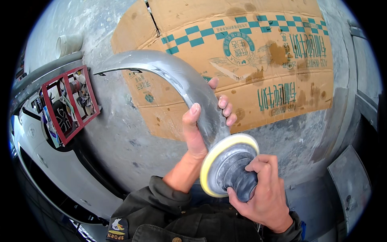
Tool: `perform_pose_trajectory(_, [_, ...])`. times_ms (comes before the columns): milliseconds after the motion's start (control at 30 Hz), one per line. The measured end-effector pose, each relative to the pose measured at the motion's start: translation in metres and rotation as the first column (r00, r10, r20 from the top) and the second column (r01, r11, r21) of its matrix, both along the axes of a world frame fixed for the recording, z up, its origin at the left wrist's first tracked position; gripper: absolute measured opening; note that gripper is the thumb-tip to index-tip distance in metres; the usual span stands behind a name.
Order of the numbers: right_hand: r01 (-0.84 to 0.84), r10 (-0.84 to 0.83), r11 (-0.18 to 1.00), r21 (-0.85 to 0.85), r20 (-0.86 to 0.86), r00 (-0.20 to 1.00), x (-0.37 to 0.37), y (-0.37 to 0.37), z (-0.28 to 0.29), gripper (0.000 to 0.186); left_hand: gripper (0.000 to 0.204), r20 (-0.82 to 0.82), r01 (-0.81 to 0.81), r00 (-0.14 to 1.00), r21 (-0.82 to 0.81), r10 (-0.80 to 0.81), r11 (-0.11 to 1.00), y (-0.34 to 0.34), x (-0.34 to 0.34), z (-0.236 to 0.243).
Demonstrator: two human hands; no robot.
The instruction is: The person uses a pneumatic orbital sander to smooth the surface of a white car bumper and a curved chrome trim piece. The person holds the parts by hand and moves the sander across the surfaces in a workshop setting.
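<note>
A curved grey wheel-arch trim (169,66) arcs from the upper left down to the middle, with dusty smears on its lower part. My left hand (194,131) grips it near the lower end, the thumb on one edge and the fingers round the other. In my right hand (264,193) is a round sanding pad (215,167) with a yellow rim and a dark stepped grip; my fingers wrap that grip. The pad overlaps the trim's lower end in view. Its working face is turned away, so I cannot tell whether it touches the trim.
A flattened, stained cardboard box (250,86) lies on the grey floor (121,121). To the left stand a red-framed cart (69,105) holding assorted items and a white vehicle (64,173). A white bucket (68,45) is at upper left, a grey panel (350,183) at lower right.
</note>
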State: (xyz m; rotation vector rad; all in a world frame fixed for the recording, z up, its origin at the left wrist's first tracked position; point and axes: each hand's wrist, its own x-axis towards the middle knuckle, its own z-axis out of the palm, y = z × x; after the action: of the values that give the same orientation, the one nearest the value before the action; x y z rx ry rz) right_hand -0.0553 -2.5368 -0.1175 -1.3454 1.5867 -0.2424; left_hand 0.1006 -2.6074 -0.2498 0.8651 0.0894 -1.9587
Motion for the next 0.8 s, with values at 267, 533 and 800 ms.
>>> perform_pose_trajectory(267, [0.005, -0.005, 1.000, 0.022, -0.006, 1.000, -0.003, 0.006, 0.001, 0.058, 0.084, 0.016, 0.044, 0.999, 0.006, -0.044, 0.999, 0.003, -0.003, 0.001])
perform_pose_trajectory(533, [-0.011, 0.012, 0.998, 0.065, -0.019, 1.000, -0.006, 0.009, -0.001, 0.057, 0.086, 0.014, 0.022, 1.000, -0.010, -0.022, 1.000, -0.005, 0.003, 0.003])
perform_pose_trajectory(800, [-0.019, 0.022, 0.994, 0.111, -0.025, 0.999, -0.007, 0.015, 0.000, 0.058, 0.083, -0.087, -0.041, 0.995, 0.001, 0.041, 0.999, 0.000, 0.009, 0.000])
